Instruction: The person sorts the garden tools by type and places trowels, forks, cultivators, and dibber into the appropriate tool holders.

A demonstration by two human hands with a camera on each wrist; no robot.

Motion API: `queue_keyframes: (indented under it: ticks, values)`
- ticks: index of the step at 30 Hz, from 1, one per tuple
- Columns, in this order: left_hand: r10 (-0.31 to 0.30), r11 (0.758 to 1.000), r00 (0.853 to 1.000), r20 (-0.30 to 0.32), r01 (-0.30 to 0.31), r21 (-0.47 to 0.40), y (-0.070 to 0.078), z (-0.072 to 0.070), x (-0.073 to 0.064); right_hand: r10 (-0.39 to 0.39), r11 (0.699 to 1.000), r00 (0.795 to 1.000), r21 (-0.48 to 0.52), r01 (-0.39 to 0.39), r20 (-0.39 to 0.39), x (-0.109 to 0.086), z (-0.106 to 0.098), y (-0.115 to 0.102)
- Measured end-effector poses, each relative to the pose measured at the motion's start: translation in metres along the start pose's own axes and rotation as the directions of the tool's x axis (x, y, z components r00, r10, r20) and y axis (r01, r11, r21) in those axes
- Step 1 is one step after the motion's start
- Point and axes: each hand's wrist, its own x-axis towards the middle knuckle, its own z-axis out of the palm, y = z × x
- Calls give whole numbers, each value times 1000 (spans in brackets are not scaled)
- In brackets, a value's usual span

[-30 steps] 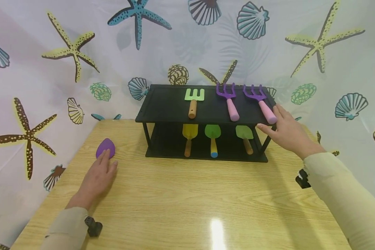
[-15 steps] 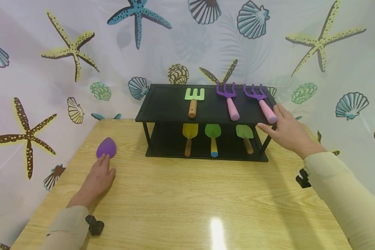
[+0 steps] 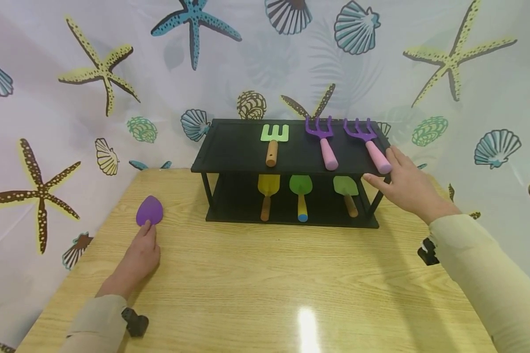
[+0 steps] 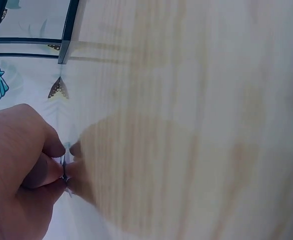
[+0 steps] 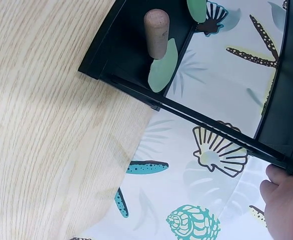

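A purple leaf-shaped trowel [image 3: 150, 211] lies at the left of the wooden table. My left hand [image 3: 139, 255] grips it at the base of its blade, with the handle hidden under the hand. In the left wrist view the fingers are curled close to the table top. At the right, my right hand [image 3: 406, 184] rests against the front right corner of a black two-tier rack [image 3: 243, 147], fingers fairly straight. Right beside those fingers lies a purple hand fork with a pink handle [image 3: 378, 157]. The right wrist view shows fingertips [image 5: 276, 175] at the rack's corner.
Another purple fork [image 3: 328, 153] and a green fork with a wooden handle [image 3: 272, 152] lie on the upper tier. Below them are a yellow trowel [image 3: 268, 186], a green trowel [image 3: 301, 186] and a pale green trowel [image 3: 345, 187]. A patterned sheet [image 3: 265, 63] stands behind.
My left hand has drawn back slightly from over the purple blade, and its fingers have curled in at the base. My right hand has stayed at the rack's corner.
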Motion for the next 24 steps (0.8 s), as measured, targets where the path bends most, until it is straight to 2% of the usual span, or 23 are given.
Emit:
queue_keyframes:
  ticks: [4,11,18,22,24]
  values:
    - [18,1000,1000,-26,-18,26,0,1,-1,0,1000,1000,6,0,-3,0,0,0]
    - [-1,1000,1000,9,1,-2,5,-1,-3,-6,1000,1000,15,6,-24,0,2,2]
    - [84,996,993,-81,-83,17,9,-1,-7,-7,1000,1000,24,8,-29,0,2,2]
    - [123,992,987,-105,-121,31,13,-3,-9,-7,1000,1000,25,8,-28,0,2,2]
    - [121,993,988,-97,-119,26,17,-4,-11,-9,1000,1000,25,9,-28,0,2,2]
